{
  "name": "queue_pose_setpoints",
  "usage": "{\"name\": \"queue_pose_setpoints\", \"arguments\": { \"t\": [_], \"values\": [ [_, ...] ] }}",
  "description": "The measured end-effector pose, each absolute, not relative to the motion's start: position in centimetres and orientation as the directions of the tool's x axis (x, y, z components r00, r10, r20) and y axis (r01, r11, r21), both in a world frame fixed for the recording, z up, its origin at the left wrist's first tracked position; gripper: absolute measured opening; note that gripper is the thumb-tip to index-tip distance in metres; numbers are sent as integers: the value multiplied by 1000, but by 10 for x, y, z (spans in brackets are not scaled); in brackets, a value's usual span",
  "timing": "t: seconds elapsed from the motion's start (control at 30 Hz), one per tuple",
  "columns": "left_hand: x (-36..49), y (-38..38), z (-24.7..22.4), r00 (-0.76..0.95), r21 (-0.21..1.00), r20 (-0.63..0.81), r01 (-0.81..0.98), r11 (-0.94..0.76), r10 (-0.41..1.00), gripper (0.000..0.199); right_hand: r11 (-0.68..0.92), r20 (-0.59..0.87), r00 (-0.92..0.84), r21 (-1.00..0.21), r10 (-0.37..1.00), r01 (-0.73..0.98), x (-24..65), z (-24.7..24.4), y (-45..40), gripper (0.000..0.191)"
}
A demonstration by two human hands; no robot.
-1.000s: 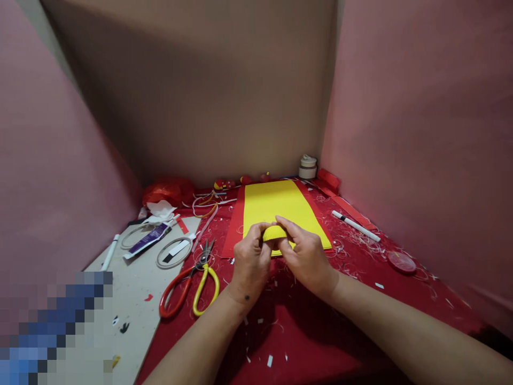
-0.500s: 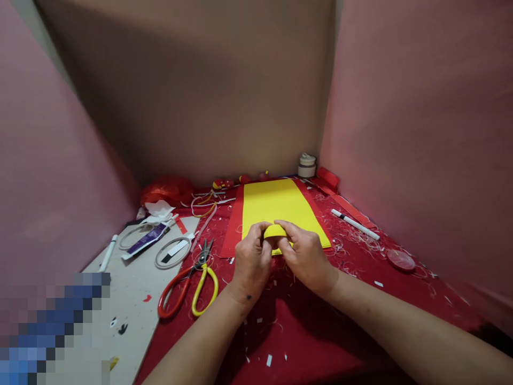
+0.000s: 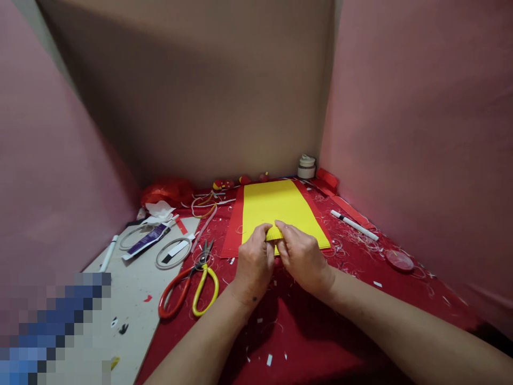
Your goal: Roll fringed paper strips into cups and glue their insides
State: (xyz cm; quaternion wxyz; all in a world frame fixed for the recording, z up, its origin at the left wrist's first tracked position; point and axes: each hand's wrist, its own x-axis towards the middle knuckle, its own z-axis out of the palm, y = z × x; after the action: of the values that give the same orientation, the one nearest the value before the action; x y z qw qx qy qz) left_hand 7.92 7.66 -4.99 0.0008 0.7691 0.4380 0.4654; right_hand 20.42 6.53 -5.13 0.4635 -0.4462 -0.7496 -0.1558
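As both hands (image 3: 306,256) pinch it | ridged yellow piece (image 3: 274,233): between them

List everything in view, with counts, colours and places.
Ribbed piece: one, yellow, held centre
Sheets: stacked, uncounted, yellow over red, centre
Scissors: one, red and yellow handles, left
Rings: two, grey, left
Pens: two, white, left and right
Packet: one, purple and white, left
Tissue: white, left
Bag: one, red, back left
Figures: several, mostly red, back
Jar: one, whitish, back right
Strips: several, red, right
Disc: one, pinkish, right
Scraps: many, mixed colours, scattered
Board: one, grey, left
Cloth: red, underneath
Walls: three, two pink, one brown
Pixelated patch: one, blue, lower left
Left hand: one, bare, centre
Right hand: one, bare, centre
Forearms: two, bare, foreground
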Motion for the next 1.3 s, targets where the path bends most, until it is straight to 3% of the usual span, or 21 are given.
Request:
{"name": "queue_pose_setpoints", "arguments": {
  "t": [0.23, 0.37, 0.57, 0.73, 1.1, 1.3],
  "values": [
    [78, 77, -49, 167, 458, 707, 631, -626, 687, 19, 567, 820, -109, -285, 561, 772, 203, -51, 66, 33],
    [78, 79, -51, 192, 382, 736, 674, -632, 649, 25, 555, 805, -128, -274, 579, 786, 203, -52, 66, 34],
    [77, 78, -49, 172, 453, 683, 662, -597, 710, 20, 574, 807, -128, -289, 577, 766, 204, -51, 66, 35],
    [79, 78, -51, 208, 367, 709, 707, -604, 674, 28, 546, 782, -153, -267, 605, 794, 203, -52, 66, 35],
    [79, 76, -51, 214, 339, 724, 718, -608, 656, 27, 556, 811, -168, -219, 561, 801, 203, -52, 67, 30],
    [78, 75, -49, 188, 425, 717, 646, -635, 671, 26, 576, 811, -119, -294, 572, 763, 203, -53, 67, 34]
  ]
}}
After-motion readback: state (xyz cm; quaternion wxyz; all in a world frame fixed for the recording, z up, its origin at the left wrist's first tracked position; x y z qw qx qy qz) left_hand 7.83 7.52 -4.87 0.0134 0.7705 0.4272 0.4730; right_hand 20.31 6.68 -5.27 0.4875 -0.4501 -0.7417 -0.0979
